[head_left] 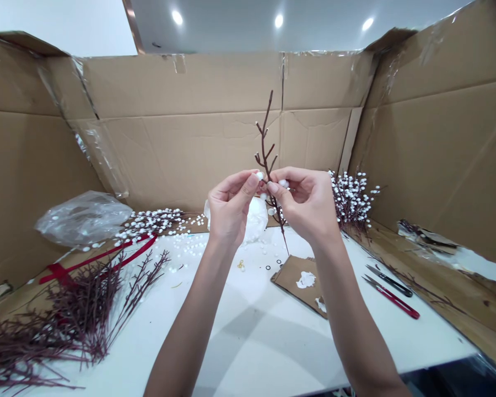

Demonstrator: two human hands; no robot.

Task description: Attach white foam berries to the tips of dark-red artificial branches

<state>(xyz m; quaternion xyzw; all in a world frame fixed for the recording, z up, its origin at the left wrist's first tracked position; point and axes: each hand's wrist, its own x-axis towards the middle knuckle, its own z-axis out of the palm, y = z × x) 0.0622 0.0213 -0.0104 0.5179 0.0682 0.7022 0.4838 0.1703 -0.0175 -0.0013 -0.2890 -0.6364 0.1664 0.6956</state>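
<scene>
Upright above the table stands a brown artificial twig (265, 144) with short side branches, bare at the top. My right hand (308, 204) pinches its stem around the middle, with white berries (284, 183) beside the fingers. Between the thumb and forefinger of my left hand (230, 208) is a small white berry (260, 176), held against a side branch. More white berries show lower on the stem, partly hidden by the hands. Under my right forearm lies a cardboard piece (291, 278) with white smears of paste.
Bare brown twigs (86, 309) are heaped at left near a red ribbon (143, 248) and a clear plastic bag (85, 218). Berry-covered twigs (351, 198) lie at back right. Red-handled snips (392, 298) and black snips (391, 280) rest at right. Cardboard walls (182, 149) surround the white table (248, 342).
</scene>
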